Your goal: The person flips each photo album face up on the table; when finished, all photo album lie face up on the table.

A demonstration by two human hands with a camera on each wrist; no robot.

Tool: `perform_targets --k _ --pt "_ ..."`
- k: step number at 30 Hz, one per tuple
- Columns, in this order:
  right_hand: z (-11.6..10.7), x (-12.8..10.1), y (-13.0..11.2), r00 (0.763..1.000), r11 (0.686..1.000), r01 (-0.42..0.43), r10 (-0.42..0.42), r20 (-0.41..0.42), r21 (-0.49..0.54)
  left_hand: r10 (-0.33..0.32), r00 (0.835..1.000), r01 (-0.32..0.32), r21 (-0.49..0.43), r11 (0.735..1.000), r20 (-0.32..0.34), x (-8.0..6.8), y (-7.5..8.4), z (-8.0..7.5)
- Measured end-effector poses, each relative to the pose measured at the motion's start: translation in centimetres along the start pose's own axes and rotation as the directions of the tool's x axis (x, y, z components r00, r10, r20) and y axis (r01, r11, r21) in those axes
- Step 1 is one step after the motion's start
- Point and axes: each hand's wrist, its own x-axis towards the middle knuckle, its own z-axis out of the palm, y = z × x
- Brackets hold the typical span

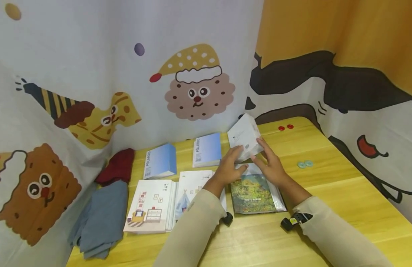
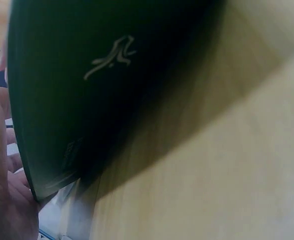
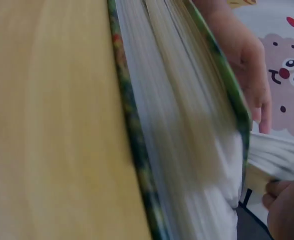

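Holding a white paper packet (image 1: 244, 138) between both hands, I keep it tilted up just above the green photo album (image 1: 256, 194) lying under my wrists on the yellow table (image 1: 342, 193). My left hand (image 1: 230, 167) pinches its near-left edge with curled fingers and my right hand (image 1: 272, 166) curls on its near-right corner. As I judge it, the light grip could let the packet slip onto the album, or my sleeves could nudge the illustrated albums (image 1: 152, 205) beside my left forearm.
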Motion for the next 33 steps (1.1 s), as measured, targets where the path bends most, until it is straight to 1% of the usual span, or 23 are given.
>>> perform_targets --k 2,4,6,8,10,12,14,17,19,21,23,26,28,29,30,31,33 --pt "0.4 -0.1 -0.2 0.997 0.997 0.079 -0.079 -0.012 0.007 0.022 1.0 -0.023 -0.055 0.998 -0.018 0.0 0.0 -0.1" --pt "0.7 -0.2 -0.6 0.99 0.99 0.142 -0.142 -0.003 0.013 0.031 0.999 -0.034 -0.116 0.993 -0.031 0.0 0.0 -0.1" --pt "1.1 -0.3 -0.9 0.982 0.982 0.189 -0.189 0.023 0.023 0.062 0.997 -0.07 -0.185 0.98 -0.049 0.2 0.0 -0.1" --pt "1.4 -0.4 -1.3 0.973 0.975 0.222 -0.223 0.051 0.033 0.103 0.992 -0.118 -0.227 0.967 -0.077 0.4 0.0 -0.1" --pt "1.6 -0.5 -1.5 0.969 0.972 0.231 -0.234 0.081 0.042 0.14 0.984 -0.165 -0.262 0.951 -0.113 0.8 -0.1 -0.1" --pt "1.7 -0.5 -1.4 0.967 0.973 0.227 -0.23 0.106 0.038 0.152 0.977 -0.189 -0.286 0.939 -0.147 1.0 -0.1 -0.1" --pt "1.7 -0.6 -1.2 0.966 0.976 0.218 -0.219 0.136 0.022 0.145 0.974 -0.195 -0.309 0.931 -0.176 1.0 -0.1 -0.2" --pt "1.8 -0.7 -0.7 0.963 0.979 0.203 -0.198 0.181 -0.01 0.089 0.972 -0.159 -0.334 0.929 -0.216 0.8 0.0 -0.3" --pt "1.8 -0.7 -0.4 0.961 0.978 0.207 -0.196 0.196 -0.037 0.054 0.968 -0.135 -0.329 0.935 -0.246 0.6 0.1 -0.5" --pt "1.7 -0.7 -0.3 0.96 0.977 0.205 -0.188 0.205 -0.062 0.034 0.959 -0.123 -0.305 0.944 -0.283 0.5 0.2 -0.6" --pt "1.7 -0.7 -0.2 0.961 0.975 0.204 -0.182 0.21 -0.087 0.036 0.944 -0.124 -0.253 0.959 -0.328 0.3 0.1 -0.5" --pt "1.7 -0.9 -0.1 0.959 0.971 0.207 -0.177 0.219 -0.123 0.063 0.913 -0.137 -0.158 0.978 -0.403 0.2 0.0 -0.3" --pt "1.7 -1.0 0.0 0.959 0.965 0.215 -0.179 0.218 -0.154 0.079 0.894 -0.135 -0.096 0.986 -0.441 0.1 -0.2 -0.2" --pt "1.8 -1.1 0.0 0.96 0.962 0.217 -0.179 0.216 -0.168 0.082 0.888 -0.132 -0.079 0.988 -0.452 0.1 -0.2 -0.1" --pt "1.8 -1.1 0.1 0.96 0.959 0.22 -0.18 0.214 -0.179 0.084 0.883 -0.129 -0.066 0.989 -0.462 0.1 -0.3 -0.1" --pt "1.8 -1.0 0.2 0.961 0.955 0.22 -0.177 0.212 -0.199 0.076 0.883 -0.116 -0.058 0.992 -0.462 0.2 -0.3 -0.1" --pt "1.9 -1.1 0.4 0.966 0.949 0.206 -0.158 0.206 -0.238 0.048 0.889 -0.085 -0.061 0.994 -0.455 0.2 -0.1 -0.2"
